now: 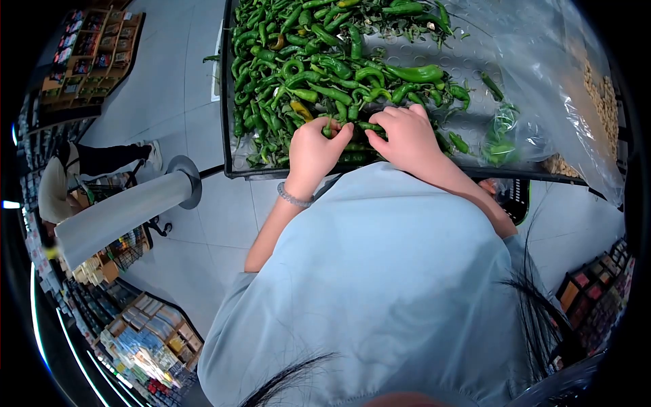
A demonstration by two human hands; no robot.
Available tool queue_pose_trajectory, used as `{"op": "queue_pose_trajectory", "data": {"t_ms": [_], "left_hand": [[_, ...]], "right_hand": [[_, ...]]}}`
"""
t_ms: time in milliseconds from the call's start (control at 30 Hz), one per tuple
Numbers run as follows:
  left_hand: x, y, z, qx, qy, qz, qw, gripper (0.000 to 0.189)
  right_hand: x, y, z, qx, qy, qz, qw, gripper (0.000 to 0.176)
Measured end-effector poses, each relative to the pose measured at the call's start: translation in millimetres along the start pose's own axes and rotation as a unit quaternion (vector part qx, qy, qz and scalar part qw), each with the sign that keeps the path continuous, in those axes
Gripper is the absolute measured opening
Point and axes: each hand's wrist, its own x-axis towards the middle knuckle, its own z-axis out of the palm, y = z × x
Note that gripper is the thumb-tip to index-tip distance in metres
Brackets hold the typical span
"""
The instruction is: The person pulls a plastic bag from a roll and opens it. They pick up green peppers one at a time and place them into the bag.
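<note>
Green chili peppers (298,78) lie heaped across the left and middle of a black-edged display tray (468,61). At the heap's near edge, my left hand (313,150) is closed, thumb and forefinger pinching a small green chili pepper (327,128). Just to its right, my right hand (407,139) curls over the heap, its thumb and fingers closed around another green chili pepper (369,127). Part of that pepper is hidden by the fingers. A clear plastic bag (502,139) with several green peppers inside rests on the tray, right of my right hand.
Tan, peanut-like goods (600,91) sit under clear plastic sheeting (542,74) on the right. A roll of plastic bags (125,217) stands at left. Below the tray's edge is a dark shopping basket (519,200). Another person (102,163) with a cart is farther left, near shelves (95,51).
</note>
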Motion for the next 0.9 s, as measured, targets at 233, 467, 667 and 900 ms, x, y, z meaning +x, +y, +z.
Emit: {"op": "queue_pose_trajectory", "data": {"t_ms": [233, 467, 667, 900], "left_hand": [[5, -7, -36, -0.443, -0.150, -0.143, 0.872, 0.021], [4, -13, -38, -0.545, -0.162, -0.063, 0.820, 0.019], [6, -6, -44, -0.241, -0.140, 0.052, 0.959, 0.021], [4, -6, -57, 0.084, -0.070, 0.076, 0.991, 0.024]], "right_hand": [[-7, 12, -51, 0.033, 0.020, 0.082, 0.996, 0.016], [-2, 2, -49, 0.180, -0.053, 0.089, 0.978, 0.017], [3, -11, -4, -0.016, -0.187, -0.063, 0.980, 0.018], [10, -10, 7, -0.006, -0.229, -0.065, 0.971, 0.019]]}}
